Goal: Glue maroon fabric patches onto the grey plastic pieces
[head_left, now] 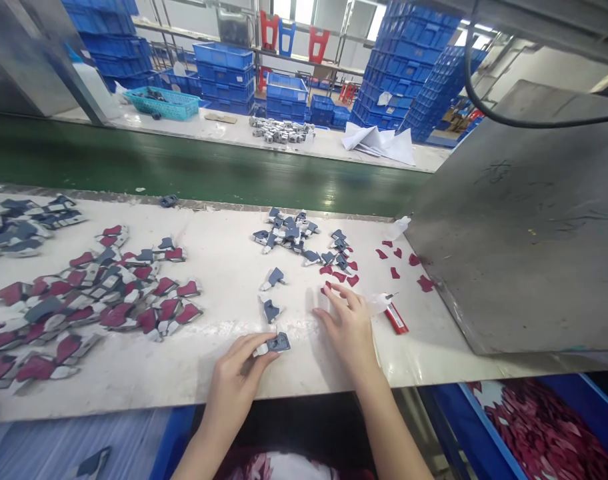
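Observation:
Pinched between the thumb and fingers of my left hand (239,367) is a small dark grey and white plastic part (279,342), just above the front of the worktable (304,373). My right hand (348,327) reaches over the table with thumb and fingers apart; a fingertip meets a small dark red piece (326,288). More flat red pieces (339,277) lie just beyond it. Two loose grey and white parts (271,310) lie between the hands, with a heap of similar parts (291,232) farther back. Beside my right wrist are a translucent bottle (379,303) with a thin tip and a red packet (397,319).
Many parts with red faces (119,313) are piled at left. A metal panel (529,227) stands at right, above a blue bin (489,427) of red pieces. Behind the table run a green belt (209,170) and a ledge with a turquoise basket (184,107).

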The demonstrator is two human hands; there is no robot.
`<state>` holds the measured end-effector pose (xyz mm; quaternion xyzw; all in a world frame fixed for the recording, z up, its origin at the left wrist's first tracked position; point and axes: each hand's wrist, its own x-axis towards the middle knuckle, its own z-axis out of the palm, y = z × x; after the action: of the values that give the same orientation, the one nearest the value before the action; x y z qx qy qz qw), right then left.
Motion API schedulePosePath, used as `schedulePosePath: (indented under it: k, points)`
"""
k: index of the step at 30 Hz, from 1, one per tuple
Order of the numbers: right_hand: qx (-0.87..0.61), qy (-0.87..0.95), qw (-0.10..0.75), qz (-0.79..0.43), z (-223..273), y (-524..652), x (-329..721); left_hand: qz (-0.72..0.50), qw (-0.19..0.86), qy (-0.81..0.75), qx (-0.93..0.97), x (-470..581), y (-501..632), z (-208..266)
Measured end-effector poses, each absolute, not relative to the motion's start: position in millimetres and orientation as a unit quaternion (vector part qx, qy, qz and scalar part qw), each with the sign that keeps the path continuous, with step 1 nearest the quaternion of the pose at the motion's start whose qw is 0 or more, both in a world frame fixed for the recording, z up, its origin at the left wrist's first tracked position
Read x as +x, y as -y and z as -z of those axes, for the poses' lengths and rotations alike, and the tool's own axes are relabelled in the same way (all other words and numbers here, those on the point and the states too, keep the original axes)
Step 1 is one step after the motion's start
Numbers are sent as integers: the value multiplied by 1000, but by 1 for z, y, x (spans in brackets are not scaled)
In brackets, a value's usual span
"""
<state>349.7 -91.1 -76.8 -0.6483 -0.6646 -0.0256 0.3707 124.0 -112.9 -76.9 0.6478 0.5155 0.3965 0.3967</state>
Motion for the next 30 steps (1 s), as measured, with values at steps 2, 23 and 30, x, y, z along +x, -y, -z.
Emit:
schedulePosePath:
  k: [2, 23, 30]
  points:
    - [-678, 651, 343, 1, 82, 74, 350, -400, 423, -532, 614, 124, 113, 73]
    - [-573, 506, 498, -409, 22, 133, 289, -450, 497, -558, 489, 143, 125, 45]
    - [-584, 518, 489, -389, 21, 136, 294, -430, 479, -564, 518, 145, 132, 43]
